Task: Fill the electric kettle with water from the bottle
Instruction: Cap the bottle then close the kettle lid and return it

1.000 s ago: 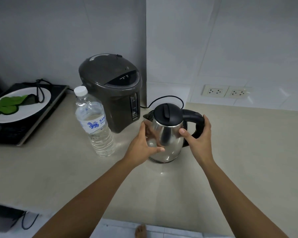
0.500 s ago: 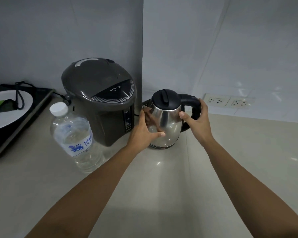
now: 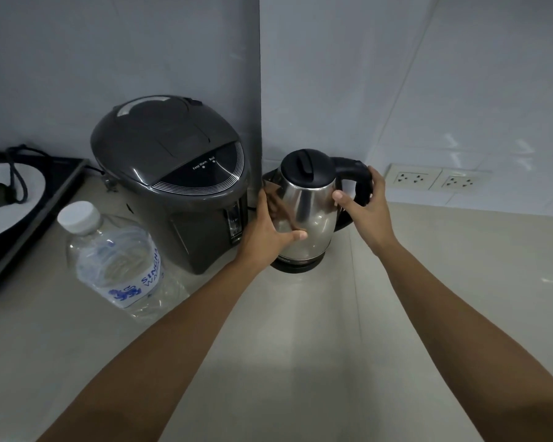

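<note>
1. The fingers point(image 3: 372, 177) of the right hand point(image 3: 364, 208) wrap around the black handle point(image 3: 351, 167) of the electric kettle point(image 3: 307, 212), with the thumb pressing on the steel body beside the handle, so this hand is grasping the kettle.
2. The fingers point(image 3: 262, 202) of the left hand point(image 3: 265, 231) lie flat against the opposite side of the steel body, below the spout, with the thumb across the front; this hand cups and steadies the kettle rather than closing round anything.
3. The kettle sits between the two sets of fingers, upright on its dark base point(image 3: 296, 266) on the tabletop point(image 3: 300, 346), close to the wall corner.
4. Its black lid point(image 3: 307, 165) is shut, just above the right thumb, so no water can have gone in at this point, as far as the view shows.
5. The water bottle point(image 3: 115, 260) stands well to the left of the left fingers and nearer the person, untouched, its white cap point(image 3: 77, 216) on and water visible inside.
6. A grey hot-water dispenser point(image 3: 173, 180) stands just left of the left fingers, between kettle and bottle.
7. Judged from this, the task is at its very start: the kettle is only being held or positioned.
8. Left to do: open the lid, uncap the bottle, lift it, pour into the kettle, and probably shut the lid again.
</note>
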`<state>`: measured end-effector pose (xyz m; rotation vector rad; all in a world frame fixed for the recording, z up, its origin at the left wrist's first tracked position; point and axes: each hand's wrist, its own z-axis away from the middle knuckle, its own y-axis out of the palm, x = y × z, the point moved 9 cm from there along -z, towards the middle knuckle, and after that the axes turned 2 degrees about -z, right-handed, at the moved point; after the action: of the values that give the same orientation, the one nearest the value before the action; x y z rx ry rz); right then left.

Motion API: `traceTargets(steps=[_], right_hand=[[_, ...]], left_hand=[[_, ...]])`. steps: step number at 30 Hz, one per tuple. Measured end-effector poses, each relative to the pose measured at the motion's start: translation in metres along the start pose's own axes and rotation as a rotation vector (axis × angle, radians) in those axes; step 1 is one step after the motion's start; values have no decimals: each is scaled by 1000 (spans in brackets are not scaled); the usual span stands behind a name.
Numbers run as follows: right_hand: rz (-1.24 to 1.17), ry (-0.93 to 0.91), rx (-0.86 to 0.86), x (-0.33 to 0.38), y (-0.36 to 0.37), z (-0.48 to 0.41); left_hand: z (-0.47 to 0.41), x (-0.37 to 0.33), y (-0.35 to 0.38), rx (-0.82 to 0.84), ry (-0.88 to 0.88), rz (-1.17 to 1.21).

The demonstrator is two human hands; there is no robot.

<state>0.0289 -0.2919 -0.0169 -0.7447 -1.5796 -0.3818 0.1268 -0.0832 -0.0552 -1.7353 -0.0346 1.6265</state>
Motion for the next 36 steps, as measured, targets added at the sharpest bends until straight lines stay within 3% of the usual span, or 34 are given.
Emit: traceTargets(steps=[6,16,25,36], right_hand=[[36,12,67,-9,6,-8],[22,11,34,-11,5,2],[-71,387,-55,-21,-14,-14],[110,489,16,-6,-15,-22]], left_hand=[[10,9,4,-66,-20,-20],[8,17,5,-7,-10,3],[9,22,7,-17,-14,50],[8,26,10,28,-23,77]])
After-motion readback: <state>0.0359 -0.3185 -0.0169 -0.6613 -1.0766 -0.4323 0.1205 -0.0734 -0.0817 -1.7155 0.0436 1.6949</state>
